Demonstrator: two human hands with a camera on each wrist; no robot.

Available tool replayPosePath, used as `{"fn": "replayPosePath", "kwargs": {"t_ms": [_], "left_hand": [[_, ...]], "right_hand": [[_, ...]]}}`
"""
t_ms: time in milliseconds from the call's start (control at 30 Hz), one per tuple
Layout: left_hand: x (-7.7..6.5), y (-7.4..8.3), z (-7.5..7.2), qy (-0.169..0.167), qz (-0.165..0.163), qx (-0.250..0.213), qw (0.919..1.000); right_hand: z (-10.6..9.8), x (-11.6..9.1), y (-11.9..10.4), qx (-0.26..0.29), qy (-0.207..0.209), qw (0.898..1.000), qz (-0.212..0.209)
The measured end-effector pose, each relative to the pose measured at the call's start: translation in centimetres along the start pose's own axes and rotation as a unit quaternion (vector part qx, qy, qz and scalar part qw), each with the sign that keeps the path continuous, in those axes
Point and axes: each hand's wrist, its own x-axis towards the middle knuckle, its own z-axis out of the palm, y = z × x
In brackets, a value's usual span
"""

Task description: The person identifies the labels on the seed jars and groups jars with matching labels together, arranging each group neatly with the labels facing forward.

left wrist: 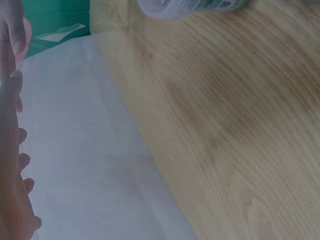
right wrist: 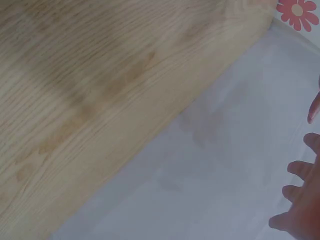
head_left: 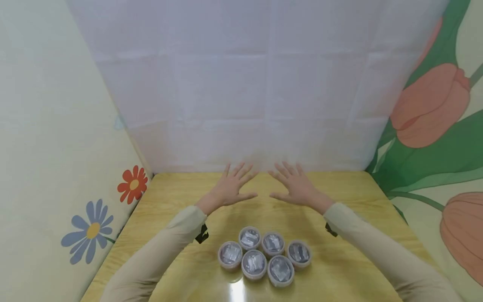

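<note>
In the head view my left hand (head_left: 228, 188) hovers over the far half of the table, its fingers spread and straight, holding nothing. Opposite it, my right hand (head_left: 299, 189) is spread the same way, palm down and also holding nothing, with a gap between the two thumbs. Several small round tubs (head_left: 253, 264) with clear lids and silvery packets inside stand grouped closer to me, below both hands. One tub (left wrist: 167, 7) shows at the top of the left wrist view. Each wrist view catches fingers only at its outer edge.
The wooden table (head_left: 181, 188) meets a creased white sheet (head_left: 226, 92) hanging behind it. Flower-painted walls stand at the left (head_left: 94, 159) and right (head_left: 426, 176). A bright reflection lies on the tabletop in front of the tubs.
</note>
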Motion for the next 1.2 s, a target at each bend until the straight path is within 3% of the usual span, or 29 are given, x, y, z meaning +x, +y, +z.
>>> {"fn": "replayPosePath", "kwargs": {"t_ms": [200, 533, 700, 833, 1200], "left_hand": [[-0.7, 0.0, 0.8, 0.007, 0.009, -0.016, 0.9998], [-1.4, -0.5, 1.9, 0.022, 0.017, -0.03, 0.9991], [-1.7, -0.5, 2.0, 0.004, 0.016, -0.048, 0.9987], [-2.2, -0.6, 2.3, -0.012, 0.013, -0.048, 0.9987], [-2.8, -0.7, 2.9, -0.002, 0.043, -0.035, 0.9984]], "right_hand": [[0.7, 0.0, -0.7, 0.01, 0.022, 0.999, -0.024], [1.4, 0.0, -1.8, 0.025, 0.024, 0.998, -0.048], [1.6, -0.1, -2.2, 0.025, 0.034, 0.997, -0.061], [1.6, -0.3, -2.7, 0.03, 0.028, 0.997, -0.066], [2.1, -0.5, -3.4, 0.041, 0.002, 0.996, -0.076]]}}
